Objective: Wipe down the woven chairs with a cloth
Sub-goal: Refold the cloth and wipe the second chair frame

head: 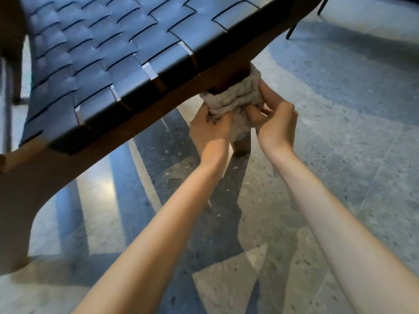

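A chair with a seat of dark woven straps on a brown wooden frame fills the upper left. A beige knitted cloth is wrapped around the top of the chair's front leg, just under the seat rail. My left hand grips the cloth from the left side. My right hand grips it from the right, thumb on top. The leg's foot shows below the cloth, between my wrists.
The floor is grey speckled terrazzo with light and dark bands. Another wooden chair leg stands at the lower left. Thin dark legs of other furniture rise at the top right.
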